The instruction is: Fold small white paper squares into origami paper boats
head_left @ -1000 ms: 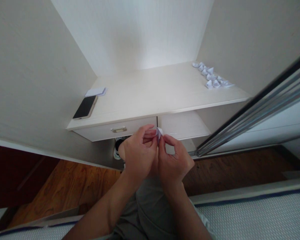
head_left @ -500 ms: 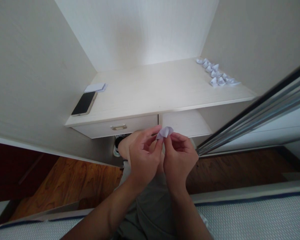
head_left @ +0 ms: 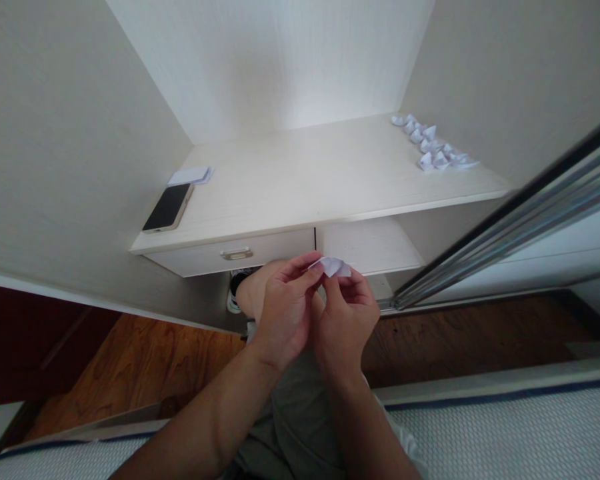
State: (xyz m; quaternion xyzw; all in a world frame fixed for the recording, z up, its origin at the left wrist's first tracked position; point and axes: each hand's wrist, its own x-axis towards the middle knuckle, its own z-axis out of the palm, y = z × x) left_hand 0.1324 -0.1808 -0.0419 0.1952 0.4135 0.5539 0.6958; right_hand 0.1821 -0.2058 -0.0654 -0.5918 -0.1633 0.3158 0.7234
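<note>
A small folded white paper boat (head_left: 333,267) is held between both hands, just in front of the shelf's front edge. My left hand (head_left: 289,303) pinches its left end between thumb and fingers. My right hand (head_left: 346,312) grips it from below and on the right, with the thumb against the near side. The fingers behind the paper are partly hidden. Several similar folded paper boats (head_left: 430,147) stand in a cluster at the right end of the white shelf (head_left: 300,177).
A phone (head_left: 169,207) lies at the shelf's left front, with a small stack of white paper (head_left: 190,175) behind it. Below are a drawer (head_left: 240,253) and an open compartment (head_left: 367,243). A sliding-door frame (head_left: 505,223) slants along the right.
The folded paper has turned and now looks wider. My left thumb has moved up onto its left end, and my right hand has shifted slightly left.
</note>
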